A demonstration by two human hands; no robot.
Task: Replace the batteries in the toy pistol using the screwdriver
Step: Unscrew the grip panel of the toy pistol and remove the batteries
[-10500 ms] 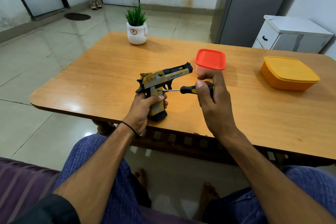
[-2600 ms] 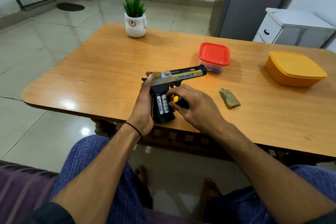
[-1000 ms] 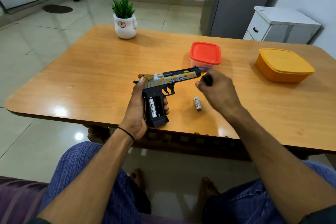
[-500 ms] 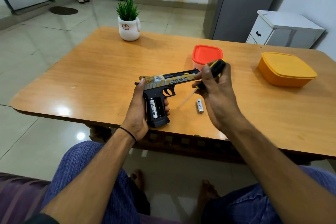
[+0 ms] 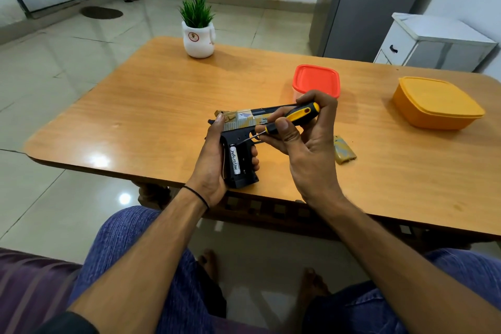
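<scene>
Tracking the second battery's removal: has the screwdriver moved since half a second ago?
Yes. The screwdriver has shifted left, away from the red-lidded container, its tip now at the toy pistol's grip.

Just beyond the grip of the right hand [image 5: 309,149] on the screwdriver [image 5: 298,115] sat the red-lidded box [image 5: 315,80]; loose cover [image 5: 343,150] close right; toy pistol [image 5: 241,141] blocked left; open table [image 5: 393,171] farther right.

table [image 5: 135,116] mid-frame | toy pistol [image 5: 241,141] centre, in left hand [image 5: 211,163], at near edge | screwdriver [image 5: 298,116] just right, in right hand [image 5: 309,152] | cover plate [image 5: 343,153] on table, right of hands | small lidded box [image 5: 315,80] behind pistol | large lidded box [image 5: 436,102] far right | plant pot [image 5: 198,39] upper centre, far edge
</scene>
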